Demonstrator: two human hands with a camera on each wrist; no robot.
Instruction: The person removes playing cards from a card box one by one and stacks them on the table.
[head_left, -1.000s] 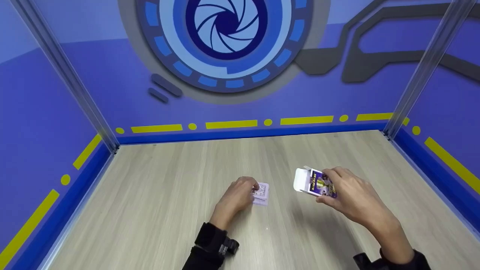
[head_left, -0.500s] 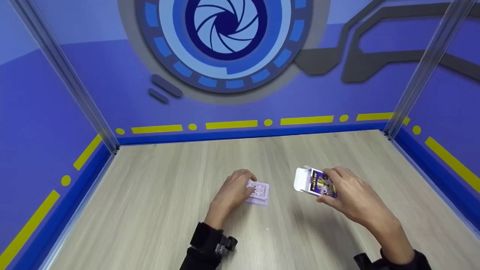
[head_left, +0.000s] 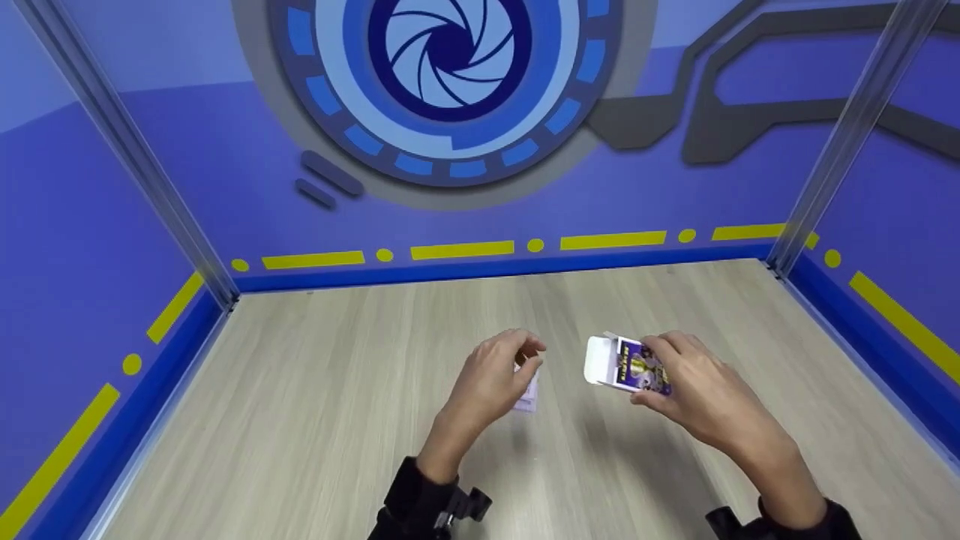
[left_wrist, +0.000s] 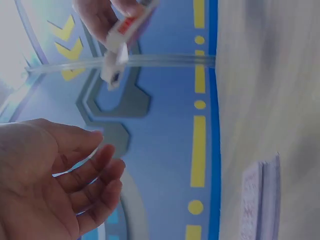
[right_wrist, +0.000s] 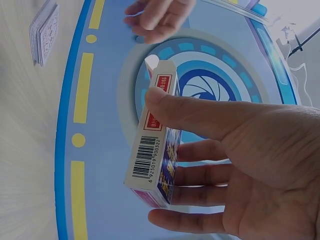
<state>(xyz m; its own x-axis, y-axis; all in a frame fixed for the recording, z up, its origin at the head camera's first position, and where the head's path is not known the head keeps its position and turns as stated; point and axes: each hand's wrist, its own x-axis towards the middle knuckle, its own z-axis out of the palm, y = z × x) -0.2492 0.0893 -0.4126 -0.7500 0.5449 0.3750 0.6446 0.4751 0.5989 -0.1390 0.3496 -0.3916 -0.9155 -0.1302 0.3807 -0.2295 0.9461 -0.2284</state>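
Observation:
A small stack of playing cards with a pale patterned back lies on the table, partly hidden in the head view by my left hand. That hand hovers above the stack, fingers loosely bent, holding nothing; the left wrist view shows the cards apart from its fingers. To the right, my right hand grips a purple and white card box above the table. The box's white end flap stands open toward the left hand. In the right wrist view, the thumb presses the box's barcode side.
A light wood-grain table lies under both hands. Blue printed panels with yellow dashes wall it in at the back and sides, with clear corner strips between them.
My left hand has let go of the cards and lifted off them, moving a little right toward the box. The right hand and the box have hardly moved.

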